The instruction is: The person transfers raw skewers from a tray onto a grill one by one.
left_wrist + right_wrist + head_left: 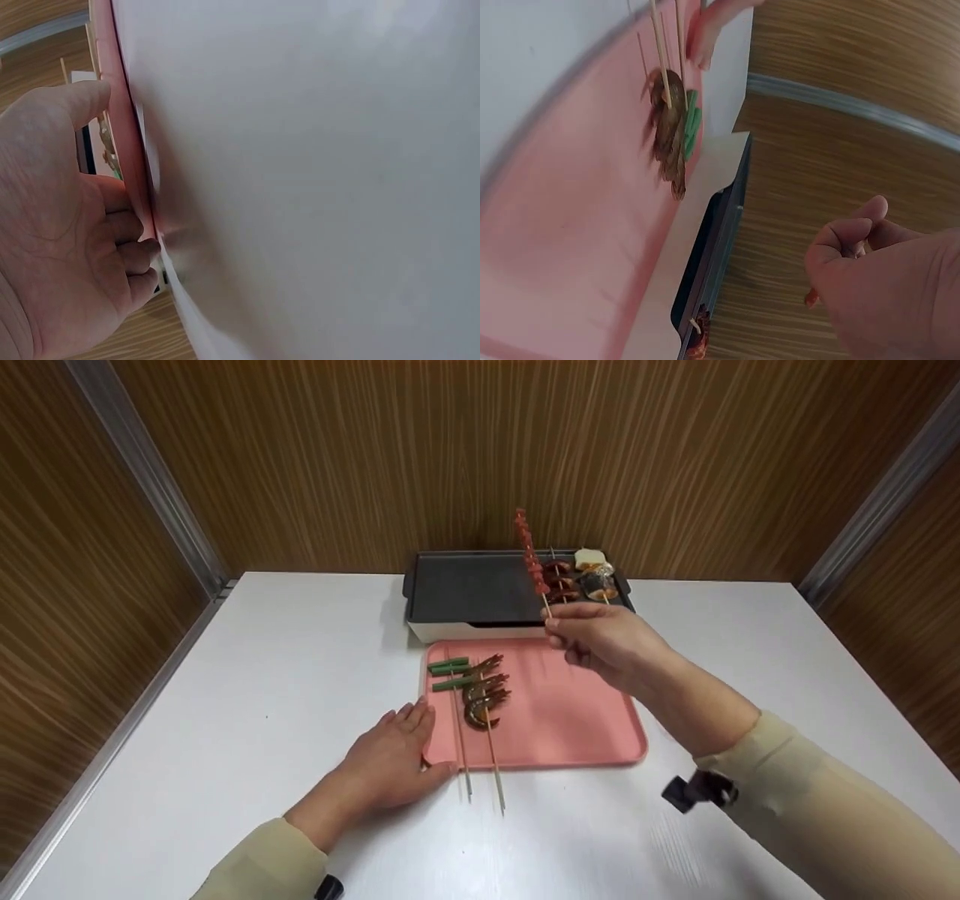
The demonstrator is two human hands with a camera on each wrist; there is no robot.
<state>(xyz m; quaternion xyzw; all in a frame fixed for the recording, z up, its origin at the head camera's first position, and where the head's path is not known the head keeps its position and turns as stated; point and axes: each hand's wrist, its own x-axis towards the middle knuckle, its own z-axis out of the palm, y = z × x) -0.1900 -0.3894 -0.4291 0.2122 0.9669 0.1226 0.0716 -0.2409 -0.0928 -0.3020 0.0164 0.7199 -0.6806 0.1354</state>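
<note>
My right hand (607, 641) pinches the bare stick end of a skewer of red meat pieces (530, 556), which it holds up tilted above the grill plate. In the right wrist view my right hand (885, 277) hides most of that skewer. At the left edge of a pink tray (570, 712), my left hand (394, 754) rests with its fingers extended and its thumb by the front corner. The left wrist view shows my left hand (75, 217) touching the tray's rim (124, 112). On the tray lie a shrimp skewer (484, 694) and a green vegetable skewer (450, 675), their sticks jutting over the front edge.
Behind the tray stands a black grill plate (465, 585) on a white base. At its right end lie a skewer of dark red-brown pieces (559, 580) and another with pale and dark pieces (598, 581). Wood-grain panels (465, 450) enclose the white table (322, 660).
</note>
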